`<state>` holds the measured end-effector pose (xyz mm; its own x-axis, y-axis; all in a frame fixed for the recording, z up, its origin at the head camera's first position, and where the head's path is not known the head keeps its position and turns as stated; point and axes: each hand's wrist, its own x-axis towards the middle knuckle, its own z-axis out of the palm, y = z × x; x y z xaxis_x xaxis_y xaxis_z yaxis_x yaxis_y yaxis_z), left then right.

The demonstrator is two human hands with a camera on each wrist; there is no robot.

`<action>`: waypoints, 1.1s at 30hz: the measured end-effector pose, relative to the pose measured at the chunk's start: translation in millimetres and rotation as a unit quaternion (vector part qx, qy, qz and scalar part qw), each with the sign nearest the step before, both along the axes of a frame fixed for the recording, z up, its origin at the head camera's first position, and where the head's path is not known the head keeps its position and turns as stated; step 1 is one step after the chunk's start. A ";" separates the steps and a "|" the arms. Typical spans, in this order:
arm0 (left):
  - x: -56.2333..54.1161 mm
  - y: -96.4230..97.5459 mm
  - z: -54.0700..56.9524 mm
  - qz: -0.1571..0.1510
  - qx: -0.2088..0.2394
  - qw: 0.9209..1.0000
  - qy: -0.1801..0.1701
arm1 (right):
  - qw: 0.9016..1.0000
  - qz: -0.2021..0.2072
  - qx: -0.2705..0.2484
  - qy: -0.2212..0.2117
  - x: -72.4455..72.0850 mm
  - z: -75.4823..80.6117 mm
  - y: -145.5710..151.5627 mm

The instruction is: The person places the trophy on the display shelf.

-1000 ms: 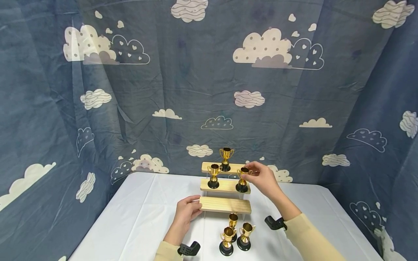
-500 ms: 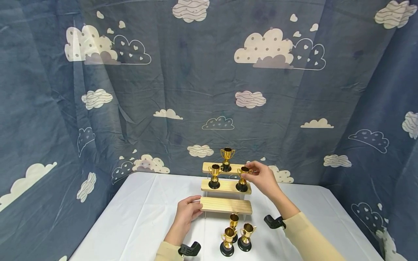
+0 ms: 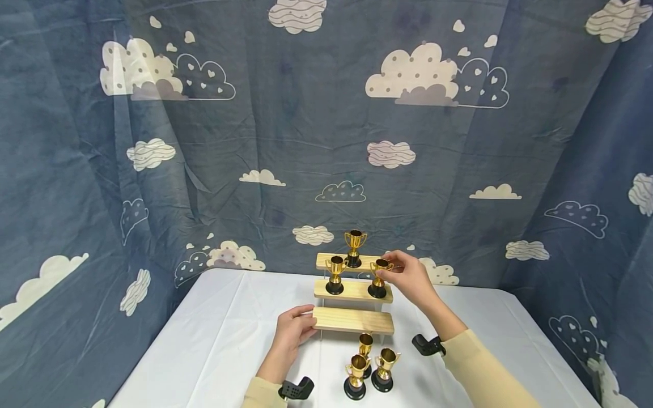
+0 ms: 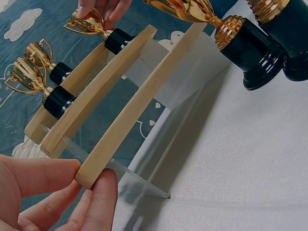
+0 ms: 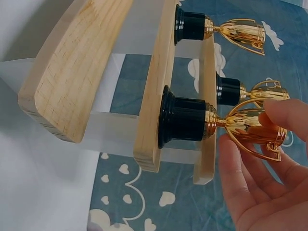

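My right hand holds the gold cup of a small trophy between thumb and fingers. That trophy's black base stands at the right end of the middle wooden shelf. With thumb and fingers, my left hand pinches the left end of the lowest shelf, seen closely in the left wrist view, where the thumb lies on the board's top. A second trophy stands upright at the left of the middle shelf. Another trophy is on the top shelf, near its middle.
In front of the stand, three more trophies stand grouped on the white tablecloth. Clear side panels hold up the shelves. A dark blue curtain with cloud prints hangs behind and at both sides.
The held trophy has shifted very slightly left on the middle shelf, with my right hand still on it. My left hand keeps its grip on the lowest shelf.
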<state>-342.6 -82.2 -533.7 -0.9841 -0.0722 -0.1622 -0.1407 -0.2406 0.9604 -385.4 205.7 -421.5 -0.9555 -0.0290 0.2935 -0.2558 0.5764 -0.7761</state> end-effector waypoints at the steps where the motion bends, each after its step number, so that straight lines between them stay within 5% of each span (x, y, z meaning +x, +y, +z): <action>1: -0.2 0.1 0.0 0.001 0.001 1.000 -0.001 | 1.000 0.000 0.001 0.001 0.0 0.0 0.2; 33: 1.4 -0.7 0.4 -0.006 -0.002 1.000 0.007 | 1.000 -0.006 0.011 -0.006 1.7 1.0 -8.9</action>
